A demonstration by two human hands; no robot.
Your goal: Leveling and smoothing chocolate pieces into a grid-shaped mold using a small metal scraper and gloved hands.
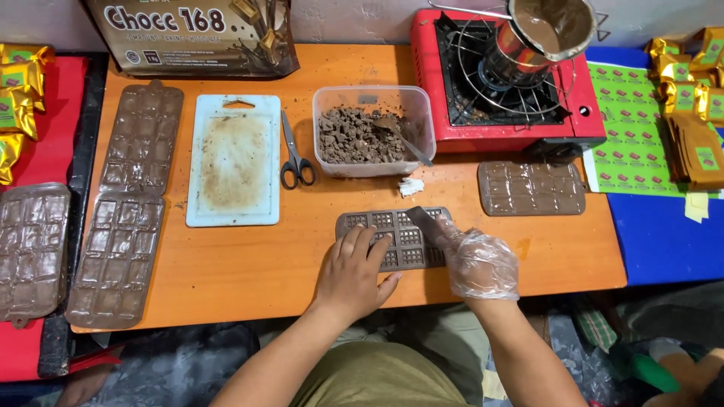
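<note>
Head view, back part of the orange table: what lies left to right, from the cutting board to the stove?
White cutting board → scissors → clear tub of chocolate chunks → red portable stove.

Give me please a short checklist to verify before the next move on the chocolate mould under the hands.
1. Left hand lies flat on the mould, holding it: ok.
2. Gloved right hand holds a scraper on the mould: ok.
3. Mould lies fully on the orange table: ok.
4. Cavities evenly filled: cannot tell.
5. Pot sits level on the red stove: not ok, it is tilted.
</note>
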